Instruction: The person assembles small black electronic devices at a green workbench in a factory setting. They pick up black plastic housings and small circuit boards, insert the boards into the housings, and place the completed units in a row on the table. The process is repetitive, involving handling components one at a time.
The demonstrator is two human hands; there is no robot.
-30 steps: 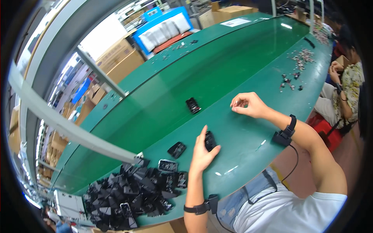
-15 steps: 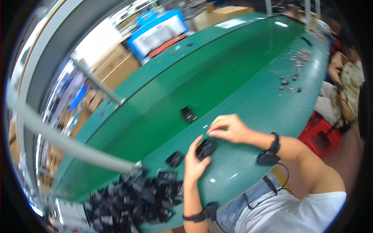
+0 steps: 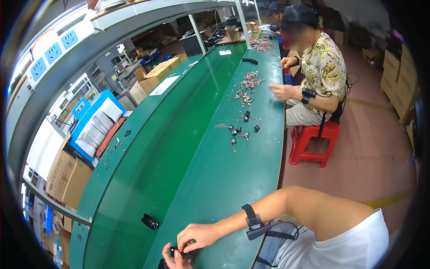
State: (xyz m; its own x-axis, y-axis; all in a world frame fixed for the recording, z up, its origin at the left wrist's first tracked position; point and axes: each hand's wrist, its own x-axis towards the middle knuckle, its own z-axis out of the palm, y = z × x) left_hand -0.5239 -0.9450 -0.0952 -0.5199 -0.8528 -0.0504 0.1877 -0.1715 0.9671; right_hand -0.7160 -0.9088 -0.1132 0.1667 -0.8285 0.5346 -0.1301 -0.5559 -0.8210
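Low in the head view, my left hand (image 3: 178, 262) holds a small black plastic housing (image 3: 173, 251) between thumb and fingers, cut off partly by the lower edge. My right hand (image 3: 196, 237) is bent over the same housing, its fingers closed and pressed together against it. Whatever those right fingertips pinch is too small or hidden to make out. Another black housing (image 3: 150, 221) lies on the bright green strip, left of and beyond my hands. The dark corner of one more housing (image 3: 163, 264) shows beside my left hand.
Small black parts with red wires (image 3: 237, 131) lie farther along the green bench (image 3: 224, 177), before a wired-parts pile (image 3: 249, 85). A co-worker (image 3: 320, 67) sits on a red stool (image 3: 316, 143) at the right edge. A metal post (image 3: 56, 204) and cardboard boxes (image 3: 67, 177) stand left.
The view has swung toward the right and up the bench, putting my hands at the lower edge. My right hand has come down onto the housing in my left hand.
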